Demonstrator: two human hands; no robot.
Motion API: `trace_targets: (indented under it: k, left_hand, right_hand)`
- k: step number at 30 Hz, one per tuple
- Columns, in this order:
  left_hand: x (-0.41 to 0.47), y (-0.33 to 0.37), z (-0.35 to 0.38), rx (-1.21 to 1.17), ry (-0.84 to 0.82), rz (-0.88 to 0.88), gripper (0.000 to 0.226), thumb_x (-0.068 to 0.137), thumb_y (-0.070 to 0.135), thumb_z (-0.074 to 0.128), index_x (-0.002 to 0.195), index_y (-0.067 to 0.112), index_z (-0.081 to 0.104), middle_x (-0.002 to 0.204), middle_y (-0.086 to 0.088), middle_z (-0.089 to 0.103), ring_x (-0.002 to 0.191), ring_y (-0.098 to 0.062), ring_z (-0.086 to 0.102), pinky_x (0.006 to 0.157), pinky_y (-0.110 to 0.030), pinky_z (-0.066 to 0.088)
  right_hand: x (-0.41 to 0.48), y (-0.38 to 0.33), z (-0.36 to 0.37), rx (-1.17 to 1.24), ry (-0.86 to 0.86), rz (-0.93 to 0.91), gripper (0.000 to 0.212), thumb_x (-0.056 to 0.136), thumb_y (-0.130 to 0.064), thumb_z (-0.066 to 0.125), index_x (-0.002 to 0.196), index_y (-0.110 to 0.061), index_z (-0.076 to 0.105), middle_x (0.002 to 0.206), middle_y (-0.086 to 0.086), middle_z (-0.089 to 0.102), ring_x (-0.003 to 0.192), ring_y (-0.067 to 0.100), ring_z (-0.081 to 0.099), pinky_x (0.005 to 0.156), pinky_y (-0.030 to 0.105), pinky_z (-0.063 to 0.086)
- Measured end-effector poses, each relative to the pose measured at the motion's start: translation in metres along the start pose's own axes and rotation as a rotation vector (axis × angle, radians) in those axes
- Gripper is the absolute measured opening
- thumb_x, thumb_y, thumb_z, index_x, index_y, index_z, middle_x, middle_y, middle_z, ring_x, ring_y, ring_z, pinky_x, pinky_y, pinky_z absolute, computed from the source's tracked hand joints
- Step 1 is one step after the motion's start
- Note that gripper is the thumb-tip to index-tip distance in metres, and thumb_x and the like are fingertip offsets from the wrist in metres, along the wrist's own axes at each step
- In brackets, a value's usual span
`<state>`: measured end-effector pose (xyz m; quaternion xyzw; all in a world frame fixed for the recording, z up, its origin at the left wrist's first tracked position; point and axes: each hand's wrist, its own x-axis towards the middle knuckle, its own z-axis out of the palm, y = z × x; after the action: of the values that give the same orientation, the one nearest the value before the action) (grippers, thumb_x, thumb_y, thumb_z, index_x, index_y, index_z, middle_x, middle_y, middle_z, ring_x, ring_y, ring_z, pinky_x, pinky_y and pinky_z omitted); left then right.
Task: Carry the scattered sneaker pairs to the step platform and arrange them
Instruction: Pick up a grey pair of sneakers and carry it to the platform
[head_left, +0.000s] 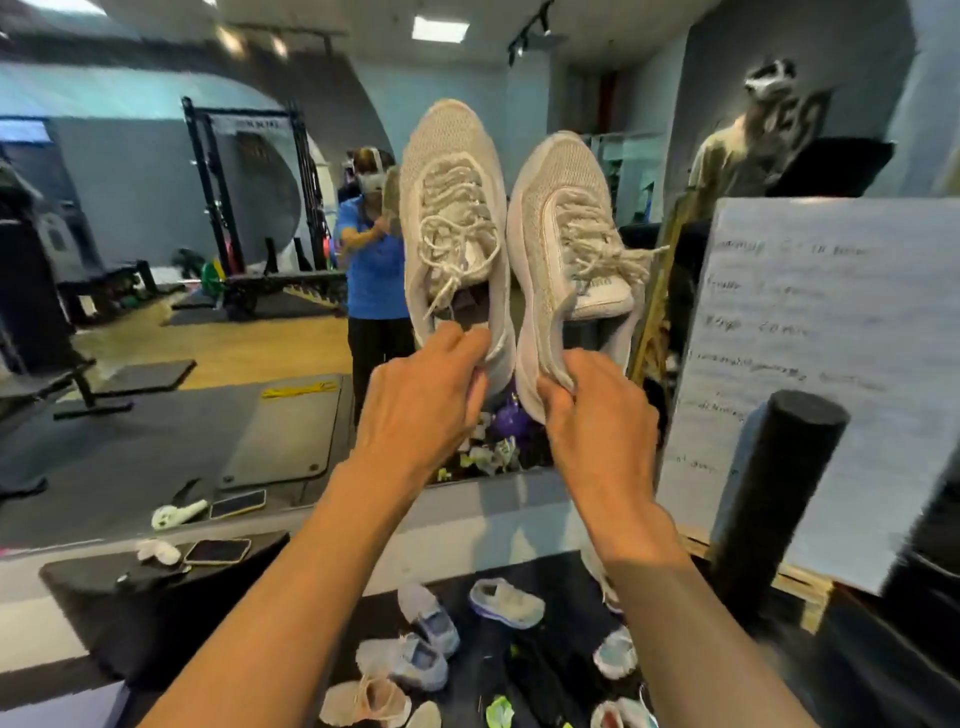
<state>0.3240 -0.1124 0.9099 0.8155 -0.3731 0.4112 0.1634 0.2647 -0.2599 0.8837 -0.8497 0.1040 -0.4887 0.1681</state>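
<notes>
We hold a white sneaker pair (454, 228) up in front of the mirror (156, 208).
Our left hand (421, 400) pinches one shoe's heel collar and our right hand (597, 415) pinches the other's (toes up, shoes side by side). Below our arms, more sneakers (506, 603) lie scattered on a dark mat (156, 623).

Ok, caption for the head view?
Left hand and right hand hold white sneakers up by the heels above scattered shoes.

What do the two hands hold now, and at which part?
Each hand pinches one white sneaker at its heel: the left hand the left sneaker, the right hand the right sneaker.
</notes>
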Motion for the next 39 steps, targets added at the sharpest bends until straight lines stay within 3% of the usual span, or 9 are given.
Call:
trace_targets:
  k: [3,7,12,17,21,26,31,33,39]
  left_hand:
    - [0.027,0.043,-0.041,-0.038,0.069,0.055,0.031,0.085,0.029,0.034,0.105,0.015,0.054,0.096,-0.007,0.055,0.067,-0.037,0.06,0.046,-0.041,0.047]
    - [0.05,0.107,-0.071,-0.218,0.107,0.138,0.018,0.085,0.009,0.055,0.102,0.009,0.06,0.092,-0.012,0.057,0.068,-0.042,0.06,0.045,-0.046,0.048]
    - [0.064,0.185,-0.091,-0.463,0.156,0.373,0.018,0.082,0.014,0.053,0.094,0.008,0.064,0.081,-0.009,0.057,0.059,-0.034,0.058,0.037,-0.035,0.044]
    - [0.056,0.291,-0.103,-0.745,0.19,0.566,0.02,0.08,0.018,0.052,0.096,0.012,0.063,0.079,-0.004,0.057,0.053,-0.03,0.057,0.036,-0.036,0.046]
    - [0.026,0.405,-0.136,-0.905,0.26,0.694,0.012,0.078,0.026,0.055,0.084,0.016,0.057,0.068,0.001,0.053,0.048,-0.025,0.053,0.034,-0.029,0.036]
    - [-0.033,0.56,-0.205,-1.1,0.203,0.854,0.036,0.059,0.011,0.084,0.084,0.014,0.058,0.069,-0.004,0.058,0.051,-0.034,0.06,0.035,-0.032,0.042]
    - [-0.093,0.702,-0.291,-1.278,0.207,0.951,0.017,0.07,0.015,0.073,0.083,0.011,0.064,0.076,-0.008,0.064,0.054,-0.036,0.062,0.037,-0.036,0.047]
    - [-0.115,0.749,-0.323,-1.358,0.204,0.975,0.011,0.074,0.018,0.068,0.082,0.012,0.064,0.077,-0.008,0.064,0.055,-0.036,0.061,0.038,-0.037,0.047]
    - [-0.17,0.884,-0.407,-1.593,0.22,1.072,0.018,0.071,0.011,0.078,0.08,0.011,0.063,0.074,-0.008,0.062,0.051,-0.035,0.057,0.039,-0.034,0.045]
  right_hand:
    - [0.022,-0.009,-0.067,-0.072,0.113,-0.013,0.007,0.086,-0.016,0.062,0.082,-0.016,0.056,0.083,0.003,0.056,0.072,0.028,0.055,0.055,0.029,0.025]
    - [0.024,-0.007,-0.145,-0.164,0.191,0.017,0.008,0.085,-0.012,0.06,0.081,-0.016,0.056,0.08,0.002,0.054,0.065,0.029,0.055,0.048,0.033,0.036]
    - [-0.005,0.012,-0.239,-0.361,0.309,0.134,0.011,0.082,-0.011,0.059,0.077,-0.018,0.052,0.078,0.0,0.052,0.062,0.027,0.054,0.047,0.036,0.039]
    - [-0.062,0.027,-0.342,-0.563,0.465,0.298,0.009,0.08,-0.008,0.058,0.077,-0.016,0.055,0.075,-0.001,0.054,0.059,0.027,0.055,0.045,0.034,0.039]
    - [-0.131,0.036,-0.442,-0.811,0.518,0.42,0.008,0.082,-0.01,0.059,0.084,-0.017,0.059,0.08,-0.002,0.055,0.064,0.025,0.057,0.05,0.038,0.046]
    - [-0.225,0.039,-0.582,-1.1,0.619,0.569,0.012,0.078,-0.01,0.065,0.082,-0.019,0.059,0.079,-0.002,0.055,0.064,0.025,0.055,0.049,0.033,0.038]
    - [-0.313,0.027,-0.723,-1.335,0.731,0.651,0.005,0.072,-0.011,0.056,0.073,-0.016,0.058,0.075,0.0,0.056,0.063,0.03,0.055,0.046,0.032,0.034]
    - [-0.341,0.02,-0.77,-1.406,0.77,0.649,0.016,0.078,-0.021,0.045,0.072,-0.016,0.058,0.074,0.001,0.057,0.062,0.03,0.056,0.046,0.029,0.03]
    - [-0.418,0.014,-0.897,-1.602,0.841,0.724,0.023,0.08,-0.024,0.038,0.075,-0.014,0.057,0.077,0.004,0.057,0.066,0.033,0.054,0.048,0.033,0.033]
